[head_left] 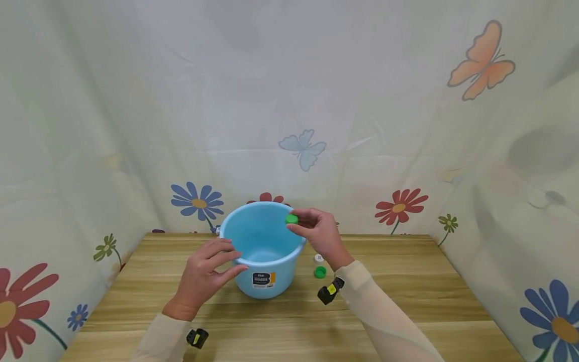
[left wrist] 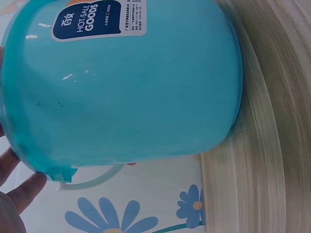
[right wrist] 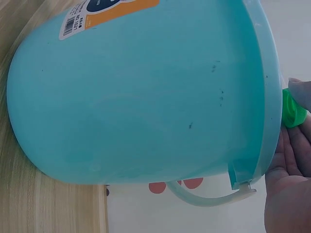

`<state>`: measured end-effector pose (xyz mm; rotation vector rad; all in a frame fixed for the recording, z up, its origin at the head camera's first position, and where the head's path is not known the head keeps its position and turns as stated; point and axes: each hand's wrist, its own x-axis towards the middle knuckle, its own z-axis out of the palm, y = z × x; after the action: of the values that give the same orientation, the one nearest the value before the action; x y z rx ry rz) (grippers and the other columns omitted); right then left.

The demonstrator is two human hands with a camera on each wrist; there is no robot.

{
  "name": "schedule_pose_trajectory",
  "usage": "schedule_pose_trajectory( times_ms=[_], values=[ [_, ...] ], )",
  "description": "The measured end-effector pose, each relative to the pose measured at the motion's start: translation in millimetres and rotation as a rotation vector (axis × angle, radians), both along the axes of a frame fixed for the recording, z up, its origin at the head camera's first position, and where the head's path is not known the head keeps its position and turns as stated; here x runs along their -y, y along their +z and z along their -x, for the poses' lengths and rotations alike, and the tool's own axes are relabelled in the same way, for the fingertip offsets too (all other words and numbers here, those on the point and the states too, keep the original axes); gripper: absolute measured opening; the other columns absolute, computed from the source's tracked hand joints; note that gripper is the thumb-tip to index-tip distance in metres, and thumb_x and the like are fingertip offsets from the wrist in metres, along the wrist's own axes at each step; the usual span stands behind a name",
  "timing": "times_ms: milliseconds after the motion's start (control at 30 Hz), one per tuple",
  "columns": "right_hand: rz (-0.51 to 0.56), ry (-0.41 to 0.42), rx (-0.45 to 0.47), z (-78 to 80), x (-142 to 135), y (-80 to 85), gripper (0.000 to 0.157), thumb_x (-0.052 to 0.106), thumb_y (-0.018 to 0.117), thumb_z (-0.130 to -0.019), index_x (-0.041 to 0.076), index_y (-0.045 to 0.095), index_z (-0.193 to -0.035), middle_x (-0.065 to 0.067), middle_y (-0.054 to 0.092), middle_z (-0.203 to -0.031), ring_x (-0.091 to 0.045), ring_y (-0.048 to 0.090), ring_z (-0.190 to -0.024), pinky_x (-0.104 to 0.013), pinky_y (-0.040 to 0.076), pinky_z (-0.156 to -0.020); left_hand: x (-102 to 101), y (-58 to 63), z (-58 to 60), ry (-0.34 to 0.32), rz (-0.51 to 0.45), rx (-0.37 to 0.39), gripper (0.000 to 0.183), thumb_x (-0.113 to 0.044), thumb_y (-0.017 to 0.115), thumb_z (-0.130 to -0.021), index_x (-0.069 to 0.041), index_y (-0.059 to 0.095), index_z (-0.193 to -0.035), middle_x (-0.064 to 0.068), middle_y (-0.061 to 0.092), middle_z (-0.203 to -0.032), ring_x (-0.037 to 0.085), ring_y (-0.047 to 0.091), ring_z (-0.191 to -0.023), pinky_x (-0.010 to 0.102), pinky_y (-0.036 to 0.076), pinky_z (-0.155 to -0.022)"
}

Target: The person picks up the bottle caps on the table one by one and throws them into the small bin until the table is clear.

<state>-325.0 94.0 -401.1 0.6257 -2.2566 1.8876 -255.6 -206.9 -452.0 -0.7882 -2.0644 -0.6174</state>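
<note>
A light blue plastic bucket (head_left: pixel 267 279) stands upright on the table, its label facing me. My left hand (head_left: pixel 205 271) holds the near left of its rim, thumb on the outer side and fingertips reaching over the edge. In the left wrist view, fingers (left wrist: pixel 30 191) touch the rim beside the handle's ear. My right hand (head_left: pixel 318 234) pinches a green bottle cap (head_left: pixel 291 219) between thumb and fingers, over the right side of the bucket's mouth. The right wrist view shows the green cap (right wrist: pixel 293 110) just beyond the rim.
On the wooden table (head_left: pixel 384 301), right of the bucket, lie another green cap (head_left: pixel 320 272) and a small white cap (head_left: pixel 318 258) under my right forearm. The bucket's pale handle (right wrist: pixel 209 200) hangs on the far side. A flower-printed curtain (head_left: pixel 253 100) encloses the table behind and at both sides.
</note>
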Motion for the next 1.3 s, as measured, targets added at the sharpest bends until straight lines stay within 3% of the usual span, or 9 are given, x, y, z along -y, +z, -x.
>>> schedule_pose_trajectory(
  times_ms=[267,567,1033,1300],
  values=[
    [0.01,0.014,0.005,1.4,1.8,-3.1,0.04,0.024,0.085,-0.086,0.013,0.074,-0.122,-0.007,0.074,-0.121,-0.023,0.073,-0.109,-0.034,0.062,-0.096,-0.6,1.7,-1.2,0.001,0.007,0.008,0.038,-0.037,0.093,-0.071,-0.015,0.081,-0.1,0.003,0.077,-0.102,0.027,0.07,-0.11,0.053,0.06,-0.094],
    [-0.051,-0.006,-0.028,-0.6,3.4,-1.0,0.06,0.034,0.086,-0.084,0.014,0.065,-0.137,-0.005,0.065,-0.141,-0.033,0.057,-0.137,-0.048,0.051,-0.112,-0.5,-0.5,-0.2,0.007,0.006,0.008,0.04,-0.03,0.096,-0.065,-0.015,0.081,-0.099,0.003,0.077,-0.101,0.028,0.07,-0.108,0.055,0.06,-0.092],
    [-0.018,-0.007,-0.02,3.0,-5.2,-3.0,0.06,0.034,0.086,-0.084,0.009,0.065,-0.135,-0.006,0.066,-0.139,-0.028,0.059,-0.135,-0.048,0.05,-0.114,0.5,0.5,1.1,-0.001,0.0,0.006,0.041,-0.027,0.097,-0.063,-0.016,0.081,-0.099,-0.001,0.076,-0.102,0.025,0.069,-0.109,0.052,0.06,-0.094],
    [-0.008,-0.025,-0.024,3.9,-12.6,-7.2,0.056,0.032,0.085,-0.085,0.009,0.067,-0.132,-0.01,0.066,-0.138,-0.027,0.062,-0.13,-0.046,0.049,-0.115,0.6,1.1,2.1,-0.017,0.0,-0.01,0.036,-0.037,0.092,-0.072,-0.015,0.081,-0.098,0.001,0.076,-0.102,0.024,0.069,-0.109,0.051,0.06,-0.095]
  ],
)
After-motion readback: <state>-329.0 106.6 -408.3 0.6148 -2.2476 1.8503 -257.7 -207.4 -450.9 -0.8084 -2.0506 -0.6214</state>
